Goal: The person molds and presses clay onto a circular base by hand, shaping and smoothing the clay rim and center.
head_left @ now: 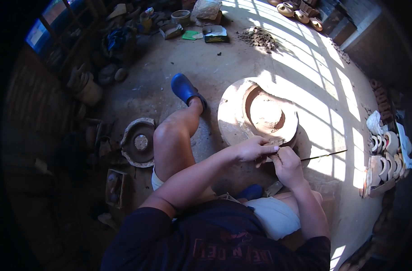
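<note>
My right hand [288, 166] is closed around a thin dark stick [325, 155] whose long end sticks out to the right. Against it, my left hand [254, 149] has its fingers pressed together; what they pinch, if anything, is hidden. Just beyond both hands is a large round clay-coated wheel [230, 106], with a raised curved rim and a pale round mound in its middle. Sunlight washes out part of its surface.
A smaller round basin [129, 158] sits left of my knee, near a box [116, 187]. Curved clay pieces [386, 167] stand in rows at the right. Farther off are a heap of clay lumps [260, 38], rounded pots [301, 16] and a dark box [215, 34].
</note>
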Motion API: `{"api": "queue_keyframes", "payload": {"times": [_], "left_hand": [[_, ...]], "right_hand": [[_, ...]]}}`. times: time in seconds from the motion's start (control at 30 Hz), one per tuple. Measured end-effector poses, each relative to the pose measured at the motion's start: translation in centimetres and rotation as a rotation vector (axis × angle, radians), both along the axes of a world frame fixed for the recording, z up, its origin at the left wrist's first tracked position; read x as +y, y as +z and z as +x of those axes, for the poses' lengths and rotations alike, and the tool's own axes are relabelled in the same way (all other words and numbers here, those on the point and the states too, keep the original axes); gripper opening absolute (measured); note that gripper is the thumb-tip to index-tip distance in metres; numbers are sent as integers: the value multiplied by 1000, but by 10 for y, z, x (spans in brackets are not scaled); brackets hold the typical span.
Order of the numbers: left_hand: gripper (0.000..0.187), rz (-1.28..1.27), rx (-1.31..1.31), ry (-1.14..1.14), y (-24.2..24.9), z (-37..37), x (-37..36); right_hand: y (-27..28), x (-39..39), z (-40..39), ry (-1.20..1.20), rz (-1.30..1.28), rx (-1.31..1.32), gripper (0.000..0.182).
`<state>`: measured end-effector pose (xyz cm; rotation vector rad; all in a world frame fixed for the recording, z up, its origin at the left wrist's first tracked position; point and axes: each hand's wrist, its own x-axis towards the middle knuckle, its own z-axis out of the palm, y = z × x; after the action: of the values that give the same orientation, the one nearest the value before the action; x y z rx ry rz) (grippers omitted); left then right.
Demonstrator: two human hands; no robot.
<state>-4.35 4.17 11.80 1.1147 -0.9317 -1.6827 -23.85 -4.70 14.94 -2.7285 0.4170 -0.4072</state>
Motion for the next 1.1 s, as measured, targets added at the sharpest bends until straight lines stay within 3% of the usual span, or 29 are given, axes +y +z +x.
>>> {"api": "queue_keyframes", "payload": {"times": [0.07,0.2,0.27,0.3,0.33,0.4,0.43,0.47,0.6,0.67,0.7,0.8,1.0,1.1], "left_hand": [[49,-108,-35,76,-10,-3,-3],[42,-91,-178,159,-28,-3,-13],[41,-139,-242,405,-29,-3,-18],[40,-158,-260,528,-40,-4,-26],[40,-86,-350,818,-22,-2,-22],[41,-39,-471,1162,-26,22,-28],[43,-95,-500,1331,-62,38,-42],[41,-241,-445,1430,-66,47,-47],[43,-31,-566,1471,-110,57,-62],[47,58,-565,1422,-118,49,-65],[49,58,-531,1382,-99,41,-60],[49,-21,-450,1351,-100,37,-64],[43,-86,-603,1338,-113,41,-66],[47,-93,-546,1358,-104,39,-64]], "right_hand": [[18,8,13,-132,288,-128,24],[18,-1,19,-225,353,-82,17],[18,-10,29,-372,399,-31,17],[7,-18,34,-405,450,-134,17],[-3,-27,40,-438,498,-239,17],[1,-43,50,-468,480,-132,25],[-3,-55,52,-431,445,-60,28],[-13,-67,56,-388,412,12,31],[-50,-84,67,-247,7,346,40],[-52,-88,75,-240,143,493,37],[-49,-86,80,-235,211,566,36],[-48,-76,86,-126,355,476,36],[-64,-85,84,7,274,571,42],[-14,-70,88,-40,266,776,49]]}}
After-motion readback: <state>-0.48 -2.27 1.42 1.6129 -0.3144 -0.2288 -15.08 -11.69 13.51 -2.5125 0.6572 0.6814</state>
